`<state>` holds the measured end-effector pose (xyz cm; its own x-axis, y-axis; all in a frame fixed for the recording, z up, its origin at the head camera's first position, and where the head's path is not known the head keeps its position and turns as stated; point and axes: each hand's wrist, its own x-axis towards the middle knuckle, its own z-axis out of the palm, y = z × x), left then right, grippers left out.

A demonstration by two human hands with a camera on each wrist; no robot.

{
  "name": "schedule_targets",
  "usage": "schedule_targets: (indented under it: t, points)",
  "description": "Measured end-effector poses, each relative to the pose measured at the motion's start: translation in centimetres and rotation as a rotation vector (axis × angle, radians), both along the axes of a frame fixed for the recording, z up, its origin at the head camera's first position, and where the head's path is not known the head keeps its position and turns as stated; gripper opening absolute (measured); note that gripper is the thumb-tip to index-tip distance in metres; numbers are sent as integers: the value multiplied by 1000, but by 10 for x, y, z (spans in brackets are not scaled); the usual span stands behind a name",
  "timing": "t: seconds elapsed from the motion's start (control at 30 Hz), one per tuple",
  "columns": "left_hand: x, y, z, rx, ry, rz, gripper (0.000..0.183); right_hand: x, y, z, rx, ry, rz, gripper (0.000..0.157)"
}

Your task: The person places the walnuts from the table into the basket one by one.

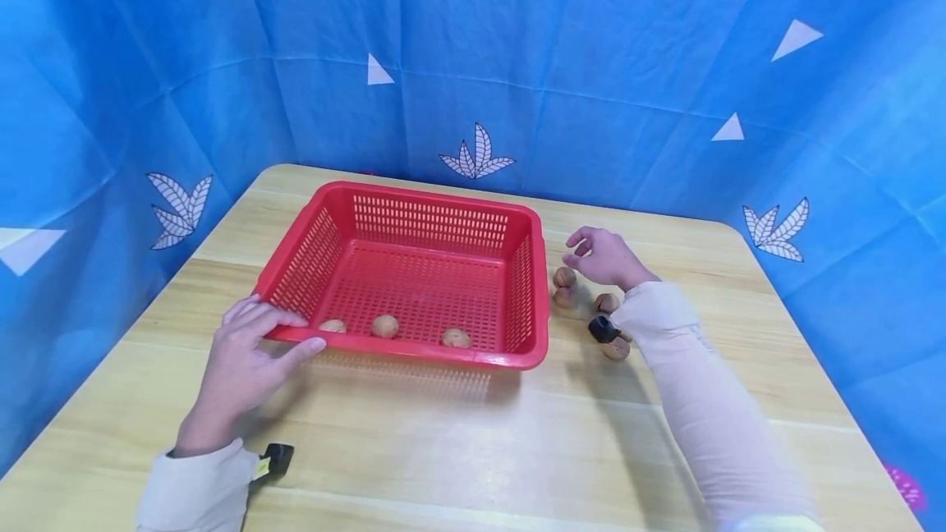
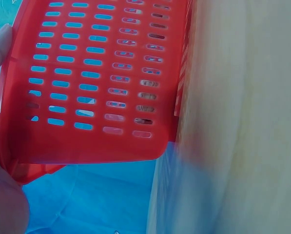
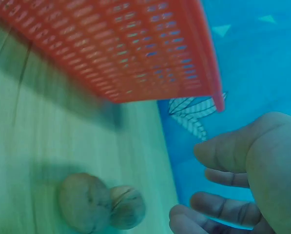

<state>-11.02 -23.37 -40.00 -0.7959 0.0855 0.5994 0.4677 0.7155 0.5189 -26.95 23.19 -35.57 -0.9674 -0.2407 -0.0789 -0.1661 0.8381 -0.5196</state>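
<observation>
Red plastic forms the slotted basket [image 1: 414, 350] on the pale wooden tabletop [image 1: 429, 450], its near rim pinched at the left corner between the thumb and fingers of the left hand [image 1: 247, 351], with three walnuts [image 1: 385, 326] inside along the near wall. To the basket's right, the right hand [image 1: 602, 257] holds nothing, its fingers loosely bent and apart from the thumb, near two walnuts lying close together, while further walnuts [image 1: 616, 350] sit by the sleeve [image 1: 709, 384], partly hidden.
</observation>
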Motion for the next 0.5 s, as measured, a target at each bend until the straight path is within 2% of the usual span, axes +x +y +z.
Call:
schedule_targets:
  t: [0.37,0.5]
  points:
    - [-1,1,-1,-2,12,0,34,-14,4,-33,45,-21,-24,30]
    - [-1,1,-2,-6,11,4,34,-15,2,-39,43,-67,-42,34]
